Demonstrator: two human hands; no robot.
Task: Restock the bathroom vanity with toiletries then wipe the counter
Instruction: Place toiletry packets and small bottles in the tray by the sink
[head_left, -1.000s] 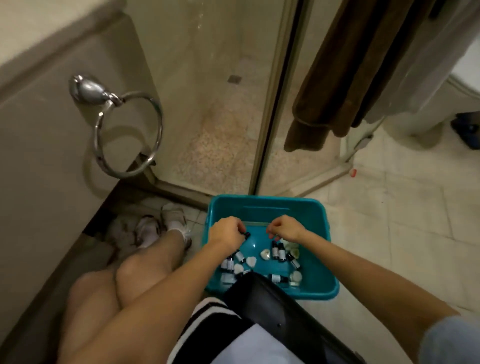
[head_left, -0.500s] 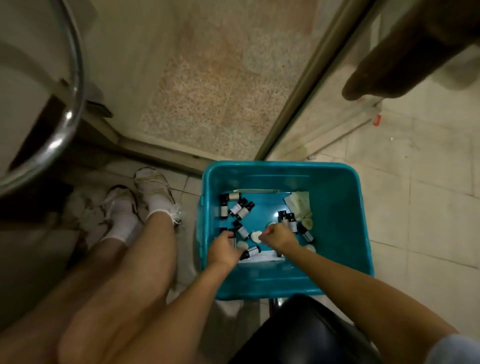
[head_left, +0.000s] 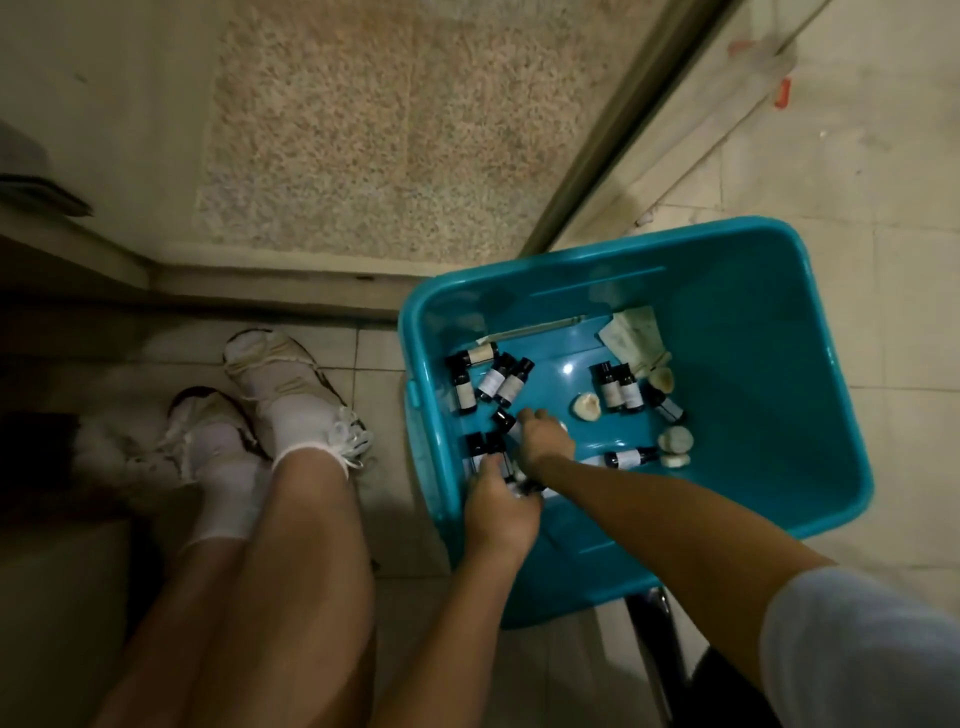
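Tub (head_left: 753, 374), teal plastic, stands on the tiled floor (head_left: 883, 312) in the right centre of the frame, hard against the metal shower frame (head_left: 613, 130).

Contents: small dark bottles (head_left: 491, 382) with pale labels lie loose on the tub bottom. One cluster sits at the left, a pair (head_left: 618, 389) sits to the right of centre, and a single bottle (head_left: 631, 457) lies on its side towards the lower right. Pale round pieces (head_left: 587, 405) are scattered among them; what they are is unclear. A pale packet (head_left: 631, 332) rests against the far wall, with a long thin wrapped item (head_left: 535, 330) to its left.

Left hand (head_left: 496, 506) is inside the tub at its lower left, fingers curled round bottles, with dark caps showing past the knuckles. Right hand (head_left: 545, 441) reaches in just above it, fingers bent down to the tub bottom beside a bottle. Blur prevents telling whether it holds anything. The two hands are almost touching.

Surroundings: bare legs (head_left: 291, 571) fill the lower left, ending in white socks and pale laced shoes (head_left: 270, 358) on the tiles. A speckled shower floor (head_left: 389, 130) occupies the upper centre. A pale sleeve (head_left: 857, 649) covers the right upper arm at lower right. A dark object (head_left: 670, 649) shows below the tub. A small red item (head_left: 783, 92) lies at upper right.
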